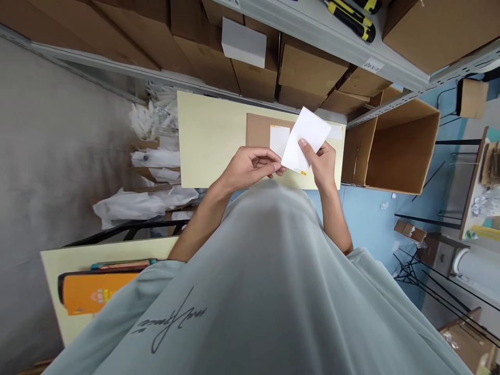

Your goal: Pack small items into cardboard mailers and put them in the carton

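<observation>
A white card (307, 136) with a small yellow mark on its lower edge is in my right hand (323, 160), thumb flat on top and fingers behind. My left hand (255, 165) has its thumb and fingertips pinched together at the card's lower left corner. Below the hands lies a flat brown cardboard piece (258, 129) on the pale yellow tabletop (211, 140). On the cardboard is another white card (278, 136) with a yellow corner, partly covered by the held one. A further white card (336, 131) shows at the table's right end.
Cardboard boxes (308, 67) line the metal shelf (312, 39) behind the table, with yellow-black cutters (353, 21) above. An open carton (402, 146) stands at the right. White-wrapped items (133, 204) fill boxes at the left. An orange package (96, 291) lies on a side table.
</observation>
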### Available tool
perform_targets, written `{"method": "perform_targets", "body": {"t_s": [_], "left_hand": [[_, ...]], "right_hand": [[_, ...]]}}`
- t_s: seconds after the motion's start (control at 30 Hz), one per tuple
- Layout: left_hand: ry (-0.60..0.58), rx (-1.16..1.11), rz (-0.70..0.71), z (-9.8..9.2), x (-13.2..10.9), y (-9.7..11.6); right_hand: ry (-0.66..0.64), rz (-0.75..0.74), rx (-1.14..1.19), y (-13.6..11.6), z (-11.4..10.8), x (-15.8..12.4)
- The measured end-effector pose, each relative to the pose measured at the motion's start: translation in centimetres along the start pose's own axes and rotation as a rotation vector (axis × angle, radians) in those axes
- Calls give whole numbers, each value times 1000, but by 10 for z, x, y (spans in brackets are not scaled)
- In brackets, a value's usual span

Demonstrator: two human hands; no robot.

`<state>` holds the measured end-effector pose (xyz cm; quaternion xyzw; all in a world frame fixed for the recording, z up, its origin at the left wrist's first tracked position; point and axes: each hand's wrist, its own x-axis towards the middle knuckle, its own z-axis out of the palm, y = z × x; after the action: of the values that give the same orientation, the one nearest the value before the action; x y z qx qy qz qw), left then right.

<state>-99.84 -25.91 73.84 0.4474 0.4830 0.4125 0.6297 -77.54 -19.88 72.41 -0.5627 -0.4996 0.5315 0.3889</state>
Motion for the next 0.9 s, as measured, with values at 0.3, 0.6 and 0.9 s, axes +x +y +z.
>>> {"method": "perform_targets", "body": {"t_s": [0.3, 0.6, 0.9], "left_hand": [[69, 76, 56, 37, 20, -1], [108, 203, 119, 71, 41, -13], [172, 206, 104, 77, 41, -20]], "right_hand": [[-121, -18, -308, 17, -30, 5], [-255, -137, -288, -21, -66, -16], [-298, -180, -441, -14, -66, -5]]}}
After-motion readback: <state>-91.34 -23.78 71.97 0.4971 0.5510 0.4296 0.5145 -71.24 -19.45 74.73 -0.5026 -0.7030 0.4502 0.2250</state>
